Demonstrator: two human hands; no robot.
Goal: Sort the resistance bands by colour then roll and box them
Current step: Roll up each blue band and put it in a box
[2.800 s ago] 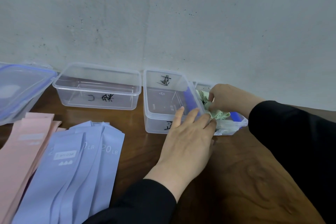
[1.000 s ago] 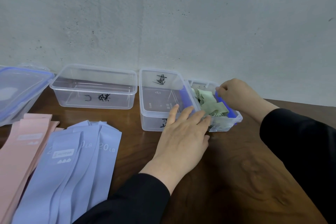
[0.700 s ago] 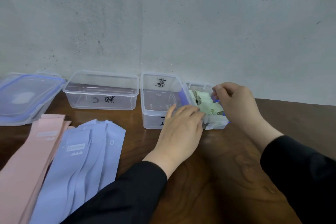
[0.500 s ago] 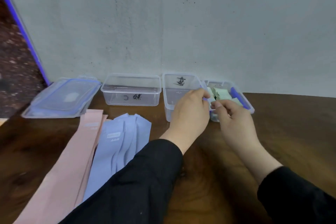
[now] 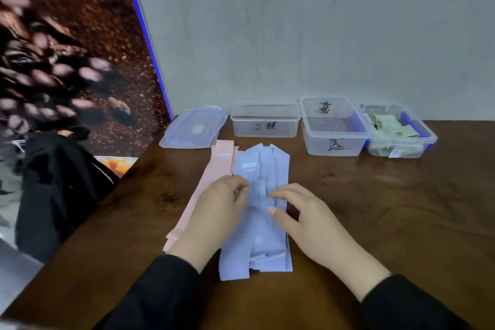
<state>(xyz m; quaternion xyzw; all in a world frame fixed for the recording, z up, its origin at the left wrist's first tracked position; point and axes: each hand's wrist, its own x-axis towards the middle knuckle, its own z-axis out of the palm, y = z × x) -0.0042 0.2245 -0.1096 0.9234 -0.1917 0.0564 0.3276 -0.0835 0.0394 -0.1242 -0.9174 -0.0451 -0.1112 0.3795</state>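
Flat, matte blue bands (image 5: 263,211) lie stacked lengthwise on the dark wood-grain table (image 5: 375,209), thin pink bands (image 5: 211,185) beside them. Clear plastic boxes (image 5: 333,128) line the wall; the rightmost box (image 5: 417,142) holds crumpled green bands (image 5: 388,126). Left hand (image 5: 217,211) and right hand (image 5: 308,217) rest on the blue stack, fingers curled loosely; any pinch cannot be told.

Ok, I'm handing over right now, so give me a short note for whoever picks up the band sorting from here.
Left hand: on the blue bands, fingers curled at the pile; a grip is not certain.
Right hand: fingertips resting on the same pile, open.
Pink bands lie flat beside the blue ones, on their left.
Done: green bands are in the rightmost box.
Left: roll and box the blue and pink bands; the middle box and left box are empty. Stacked lids lie at far left.
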